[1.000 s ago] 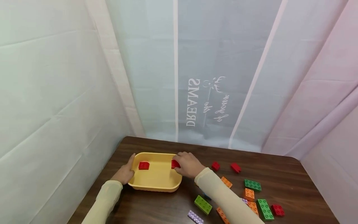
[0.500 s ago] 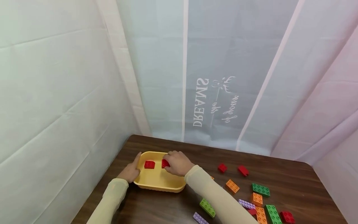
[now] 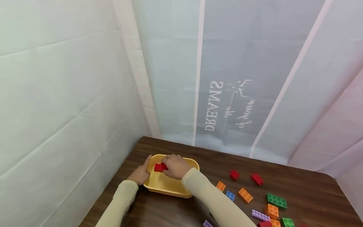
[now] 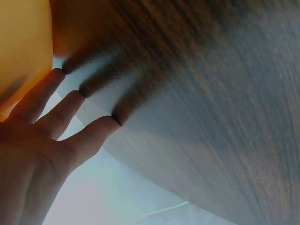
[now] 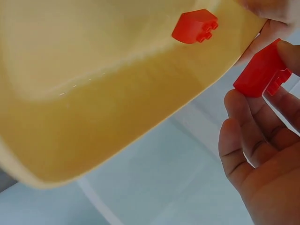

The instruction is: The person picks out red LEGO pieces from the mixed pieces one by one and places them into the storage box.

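A yellow plastic tray stands near the table's left side. My left hand holds its left rim, thumb over the edge and index finger stretched along it. In the left wrist view three other fingers stay outside the tray, nearly straight, tips at the tabletop. My right hand pinches a red toy brick with a sloped side between thumb and fingers, over the tray. A second red toy brick lies on the tray's floor; in the head view the two bricks appear side by side.
Right of the tray, several loose toy bricks lie on the dark wood table: red, orange, blue, green and purple. A pale cloth wall stands behind the table.
My right hand has moved left across the tray with its red brick, up to the other red brick. The left hand has kept its place on the rim. The head view has turned left.
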`<move>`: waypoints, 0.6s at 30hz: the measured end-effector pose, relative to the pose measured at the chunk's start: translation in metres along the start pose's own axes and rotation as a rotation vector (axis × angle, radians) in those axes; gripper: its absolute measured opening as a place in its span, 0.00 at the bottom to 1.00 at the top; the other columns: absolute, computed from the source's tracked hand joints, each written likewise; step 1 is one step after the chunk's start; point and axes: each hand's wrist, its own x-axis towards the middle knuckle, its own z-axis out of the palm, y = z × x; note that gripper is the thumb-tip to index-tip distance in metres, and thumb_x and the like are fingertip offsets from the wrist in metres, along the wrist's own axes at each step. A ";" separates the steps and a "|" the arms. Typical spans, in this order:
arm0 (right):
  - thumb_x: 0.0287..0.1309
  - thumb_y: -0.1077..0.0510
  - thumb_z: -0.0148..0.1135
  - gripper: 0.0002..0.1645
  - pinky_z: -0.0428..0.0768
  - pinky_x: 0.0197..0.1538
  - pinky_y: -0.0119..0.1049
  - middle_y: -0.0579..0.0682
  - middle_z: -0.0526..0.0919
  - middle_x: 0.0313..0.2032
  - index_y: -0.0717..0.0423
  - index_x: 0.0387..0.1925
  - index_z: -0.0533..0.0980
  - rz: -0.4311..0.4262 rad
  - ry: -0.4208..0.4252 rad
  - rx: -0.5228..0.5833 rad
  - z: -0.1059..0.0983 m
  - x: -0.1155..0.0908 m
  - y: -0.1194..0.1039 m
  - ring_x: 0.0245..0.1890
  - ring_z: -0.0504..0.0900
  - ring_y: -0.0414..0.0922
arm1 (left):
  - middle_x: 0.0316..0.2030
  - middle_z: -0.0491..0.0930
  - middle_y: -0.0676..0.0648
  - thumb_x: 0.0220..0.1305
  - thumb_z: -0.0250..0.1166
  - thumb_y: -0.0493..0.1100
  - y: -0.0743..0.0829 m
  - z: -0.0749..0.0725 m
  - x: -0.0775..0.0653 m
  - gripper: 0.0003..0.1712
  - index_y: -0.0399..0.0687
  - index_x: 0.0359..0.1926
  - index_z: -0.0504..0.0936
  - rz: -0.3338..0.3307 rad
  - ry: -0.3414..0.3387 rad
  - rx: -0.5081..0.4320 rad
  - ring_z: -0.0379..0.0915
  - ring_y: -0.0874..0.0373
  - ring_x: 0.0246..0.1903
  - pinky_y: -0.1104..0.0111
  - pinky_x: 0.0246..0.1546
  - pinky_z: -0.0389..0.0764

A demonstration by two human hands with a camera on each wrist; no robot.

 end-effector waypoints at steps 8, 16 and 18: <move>0.56 0.46 0.65 0.15 0.75 0.38 0.34 0.42 0.79 0.34 0.49 0.43 0.80 -0.025 0.005 -0.006 0.013 0.017 -0.003 0.31 0.72 0.38 | 0.50 0.79 0.34 0.61 0.50 0.34 -0.001 0.002 0.004 0.46 0.48 0.78 0.44 0.020 0.006 0.010 0.72 0.54 0.31 0.53 0.44 0.75; 0.53 0.49 0.69 0.20 0.76 0.37 0.31 0.42 0.78 0.31 0.51 0.45 0.76 -0.004 -0.007 0.074 0.029 0.024 -0.005 0.29 0.73 0.37 | 0.50 0.79 0.35 0.59 0.50 0.35 -0.005 0.002 0.006 0.46 0.48 0.78 0.45 0.028 0.014 0.019 0.72 0.54 0.31 0.53 0.44 0.76; 0.53 0.49 0.69 0.20 0.76 0.36 0.31 0.42 0.77 0.31 0.49 0.44 0.73 -0.004 -0.016 0.067 0.035 0.025 -0.006 0.30 0.73 0.38 | 0.50 0.79 0.36 0.59 0.50 0.35 -0.005 0.003 0.007 0.46 0.48 0.78 0.45 0.029 0.012 0.016 0.72 0.54 0.31 0.53 0.44 0.75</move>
